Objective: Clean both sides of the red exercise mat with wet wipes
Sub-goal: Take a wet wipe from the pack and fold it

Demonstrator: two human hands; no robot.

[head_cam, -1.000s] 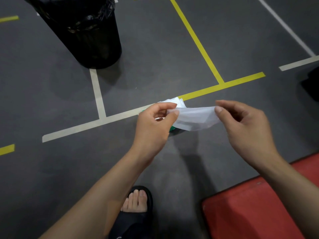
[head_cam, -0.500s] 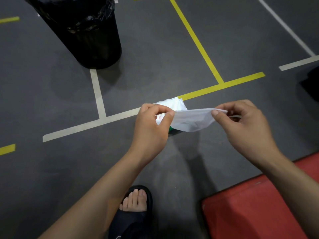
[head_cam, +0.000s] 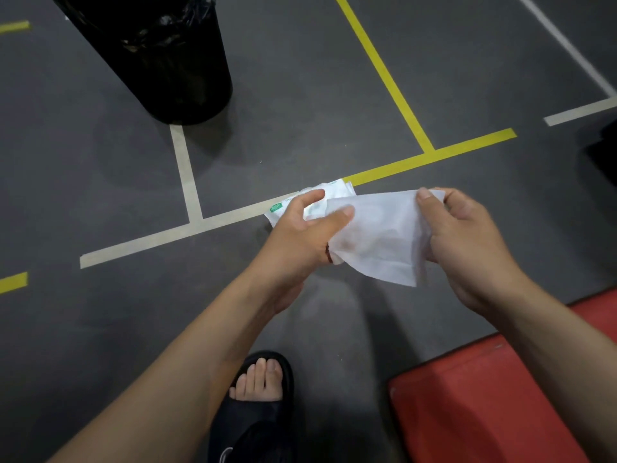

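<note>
Wet wipe (head_cam: 380, 238): white sheet, spread in the air between both hands. Left hand (head_cam: 300, 235) pinches its left edge; right hand (head_cam: 467, 242) pinches its right edge. Red exercise mat (head_cam: 484, 406): flat on the floor (head_cam: 300, 95), corner beneath the right forearm.

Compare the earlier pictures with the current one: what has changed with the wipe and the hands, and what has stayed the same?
The thin white wet wipe has been spread from a narrow strip into a wider sheet. The left hand and right hand both still pinch it, now slightly lower in view. The white wipe packet, black lined bin and red exercise mat have stayed put.
</note>
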